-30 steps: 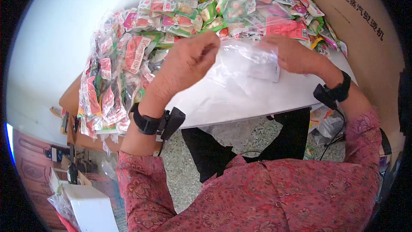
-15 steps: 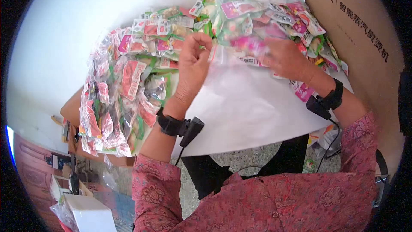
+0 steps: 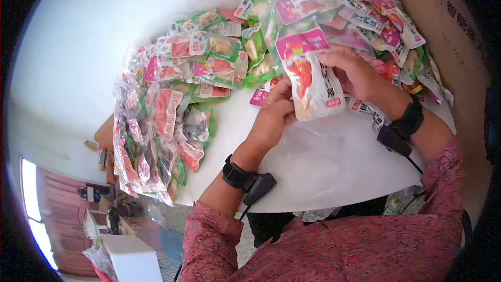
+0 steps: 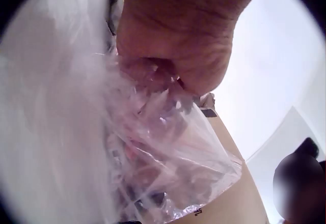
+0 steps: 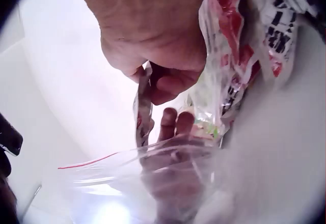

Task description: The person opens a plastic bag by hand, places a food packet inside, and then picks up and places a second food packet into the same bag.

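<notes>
The right hand [image 3: 355, 73] pinches the edge of a flat white packet [image 3: 308, 81] with a purple top and a red picture; in the right wrist view this packet [image 5: 143, 112] shows edge-on beneath the fingers. At the packet's lower left is the left hand [image 3: 271, 117], its fingers curled. A clear plastic bag [image 4: 188, 158] hangs from the left hand [image 4: 178, 46] in the left wrist view. From the right wrist, the bag [image 5: 117, 173] has a red line along its edge and lies over part of the left hand [image 5: 175, 163], whose fingertips reach towards the packet.
Many bagged packets [image 3: 167, 109] lie piled on the left of the white table [image 3: 334, 172]. Another heap [image 3: 365, 13] spreads behind and right of the hands. A large brown carton [image 3: 459, 73] stands along the right side, and a white box [image 3: 130, 258] at lower left.
The clear bag was stretched between both hands a second ago. The right hand then brought in a packet, which now faces the head camera. The left hand has moved right and lower, closer to it.
</notes>
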`<control>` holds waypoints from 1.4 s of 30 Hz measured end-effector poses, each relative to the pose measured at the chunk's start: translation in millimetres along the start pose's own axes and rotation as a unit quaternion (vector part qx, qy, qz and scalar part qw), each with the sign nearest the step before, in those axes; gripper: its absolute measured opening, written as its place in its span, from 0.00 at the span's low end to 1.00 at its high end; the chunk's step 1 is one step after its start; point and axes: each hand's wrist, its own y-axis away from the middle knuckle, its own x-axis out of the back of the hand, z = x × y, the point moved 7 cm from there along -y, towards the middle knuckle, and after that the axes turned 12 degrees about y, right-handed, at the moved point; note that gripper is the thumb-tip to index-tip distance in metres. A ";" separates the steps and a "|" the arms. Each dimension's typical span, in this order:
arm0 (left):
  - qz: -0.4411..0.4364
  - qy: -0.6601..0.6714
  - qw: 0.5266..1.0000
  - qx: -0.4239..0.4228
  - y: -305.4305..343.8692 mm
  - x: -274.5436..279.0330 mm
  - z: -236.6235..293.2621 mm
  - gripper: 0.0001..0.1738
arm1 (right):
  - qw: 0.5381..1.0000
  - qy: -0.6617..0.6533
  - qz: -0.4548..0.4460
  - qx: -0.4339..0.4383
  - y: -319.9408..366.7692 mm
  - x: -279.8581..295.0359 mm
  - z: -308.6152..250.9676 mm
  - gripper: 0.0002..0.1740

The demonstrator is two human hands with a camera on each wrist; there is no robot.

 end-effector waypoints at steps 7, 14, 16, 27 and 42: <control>0.099 0.014 0.995 0.016 -1.0 10.0 -18.7 0.14 | 0.981 0.155 -0.118 0.023 3.9 -17.4 19.4 0.12; 0.244 0.183 0.946 -0.108 13.9 25.1 -2.6 0.11 | 0.997 0.067 -0.033 -0.033 2.6 -0.1 22.1 0.15; 0.239 0.174 0.949 -0.109 16.3 38.2 -5.9 0.11 | 0.980 0.177 -0.088 -0.014 6.0 -9.9 15.9 0.15; 0.092 0.037 0.993 -0.070 18.3 5.6 -7.5 0.11 | 0.968 0.132 0.186 0.104 12.4 27.0 -5.6 0.11; 0.055 0.165 0.984 0.045 14.2 -10.2 -35.2 0.17 | 0.992 -0.018 0.090 0.089 10.4 11.5 0.1 0.20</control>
